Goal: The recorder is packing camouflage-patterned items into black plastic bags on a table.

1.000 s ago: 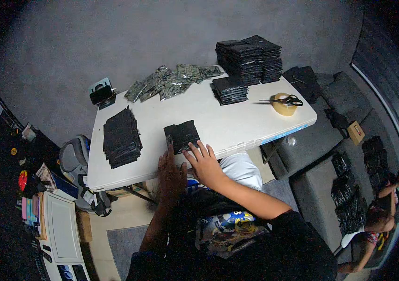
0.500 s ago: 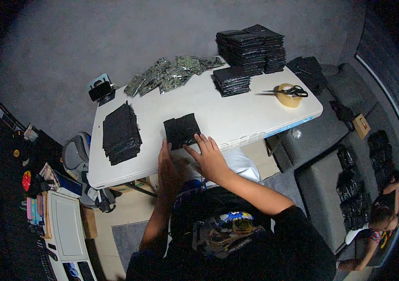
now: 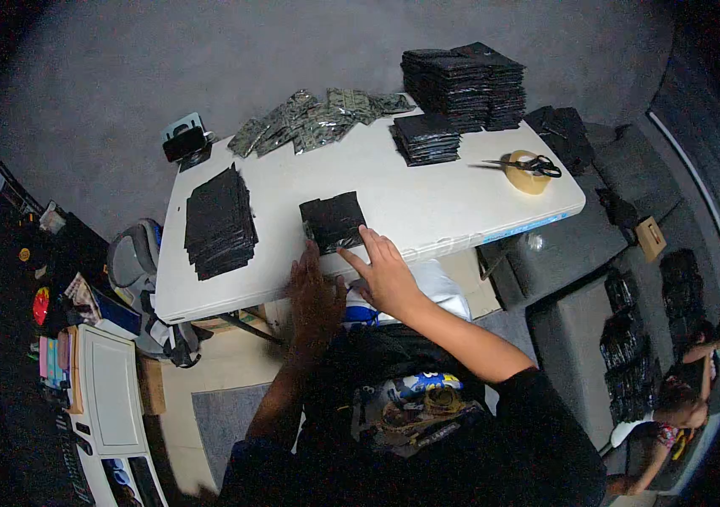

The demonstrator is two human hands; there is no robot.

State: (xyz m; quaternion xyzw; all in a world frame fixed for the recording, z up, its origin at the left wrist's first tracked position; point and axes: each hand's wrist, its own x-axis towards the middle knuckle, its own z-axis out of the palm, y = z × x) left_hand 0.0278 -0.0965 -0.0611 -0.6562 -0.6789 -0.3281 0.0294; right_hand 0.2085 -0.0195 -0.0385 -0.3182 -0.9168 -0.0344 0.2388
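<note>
A folded black packet with a shiny, plastic-like near side lies flat near the front edge of the white table. My right hand rests at its near right corner, fingers spread and fingertips touching it. At the near left corner is my left hand, in shadow, its fingers stretched toward the packet and thumb apart. Left of the packet lies a slanting stack of flat black packets. Clear-wrapped green patterned packets are heaped along the far edge.
Tall black stacks stand at the far right, a lower stack before them. Black scissors lie over a tape roll. A phone on a stand is at the far left. Another person is at lower right, beside a grey sofa.
The view has shifted slightly. My left hand has drawn a little nearer to me, lower along the packet's near left corner. My right hand stays on the packet's near right side.
</note>
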